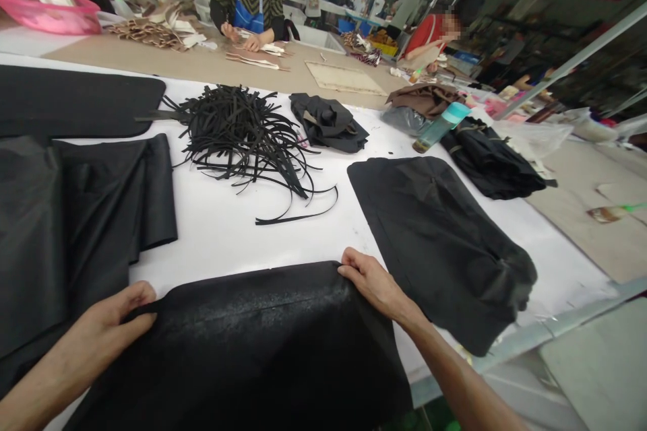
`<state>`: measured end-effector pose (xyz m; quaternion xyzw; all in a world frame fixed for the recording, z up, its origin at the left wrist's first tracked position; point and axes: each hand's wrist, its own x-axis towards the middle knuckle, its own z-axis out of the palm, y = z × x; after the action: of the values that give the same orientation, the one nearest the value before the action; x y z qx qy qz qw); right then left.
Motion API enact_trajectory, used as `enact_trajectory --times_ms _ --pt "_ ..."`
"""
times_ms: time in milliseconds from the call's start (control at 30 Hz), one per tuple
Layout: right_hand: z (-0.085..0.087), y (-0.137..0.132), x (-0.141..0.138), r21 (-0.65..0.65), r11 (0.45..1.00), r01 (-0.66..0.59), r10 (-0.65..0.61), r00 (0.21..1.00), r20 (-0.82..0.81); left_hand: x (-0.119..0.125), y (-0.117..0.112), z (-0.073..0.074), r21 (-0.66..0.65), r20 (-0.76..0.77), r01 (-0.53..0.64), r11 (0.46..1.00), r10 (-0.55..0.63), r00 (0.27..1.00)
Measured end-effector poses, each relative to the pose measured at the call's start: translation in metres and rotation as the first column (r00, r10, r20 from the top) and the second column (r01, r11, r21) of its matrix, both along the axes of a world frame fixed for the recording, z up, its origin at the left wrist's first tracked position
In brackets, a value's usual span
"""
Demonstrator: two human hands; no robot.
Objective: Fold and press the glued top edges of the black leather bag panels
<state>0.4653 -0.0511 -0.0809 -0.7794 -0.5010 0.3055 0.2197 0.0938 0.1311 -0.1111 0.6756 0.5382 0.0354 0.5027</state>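
Note:
A wide sheet of black leather-like material (253, 350) stretches between my two hands at the near side of the white table (222, 242). My left hand (118, 316) pinches its upper left corner between thumb and fingers. The upper right corner is gripped the same way by my right hand (368, 279). A whitish, dusty-looking band runs along the sheet just below its far edge. Right of my right hand lies another black piece (439, 236) with rounded corners and a wrinkled surface. Folded black material (101, 195) lies on the left, beyond my left hand.
A tangled heap of thin black strips (242, 135) lies mid-table, beside a folded black bundle (328, 122). A bottle with a turquoise cap (442, 126) leans near dark cloth (495, 158). A pink basket (50, 10) stands far left. Across the table, a person in a blue apron (249, 10) handles pieces.

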Motion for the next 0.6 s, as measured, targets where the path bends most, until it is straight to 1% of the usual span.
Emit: enact_trajectory --times_ms 67,100,200,267,333,433,500,533,600 --pt "-0.001 -0.002 -0.003 0.009 1.000 0.022 -0.022 1.000 0.001 -0.005 0.000 -0.008 -0.136 0.086 -0.052 0.989 0.064 0.994" --pt "-0.001 -0.003 -0.004 0.007 1.000 0.030 -0.030 1.000 -0.003 -0.009 0.001 -0.012 -0.160 0.097 -0.087 0.983 0.103 0.990" --pt "0.006 -0.006 -0.004 -0.060 0.997 0.040 -0.041 0.999 -0.019 -0.019 0.005 -0.024 -0.170 0.123 -0.150 0.974 0.172 0.977" --pt "0.012 -0.007 -0.001 -0.126 0.991 0.035 -0.037 0.999 -0.018 -0.025 0.009 -0.030 -0.194 0.128 -0.154 0.969 0.181 0.975" --pt "0.016 -0.008 0.002 -0.165 0.986 0.023 -0.024 1.000 -0.004 -0.027 0.012 -0.032 -0.225 0.135 -0.135 0.965 0.168 0.976" --pt "0.014 -0.006 0.004 -0.176 0.984 0.020 -0.017 1.000 0.018 -0.025 0.011 -0.031 -0.260 0.171 -0.138 0.956 0.186 0.968" --pt "0.010 -0.003 0.003 -0.166 0.986 0.035 -0.029 0.999 0.036 -0.022 0.008 -0.029 -0.263 0.194 -0.170 0.950 0.225 0.955" --pt "0.008 -0.002 0.002 -0.158 0.987 0.043 -0.036 0.998 0.046 -0.022 0.007 -0.029 -0.240 0.195 -0.183 0.953 0.232 0.953" --pt "0.005 -0.001 -0.001 -0.136 0.989 0.064 -0.056 0.996 0.063 -0.021 0.007 -0.029 -0.104 0.133 -0.168 0.980 0.182 0.974"
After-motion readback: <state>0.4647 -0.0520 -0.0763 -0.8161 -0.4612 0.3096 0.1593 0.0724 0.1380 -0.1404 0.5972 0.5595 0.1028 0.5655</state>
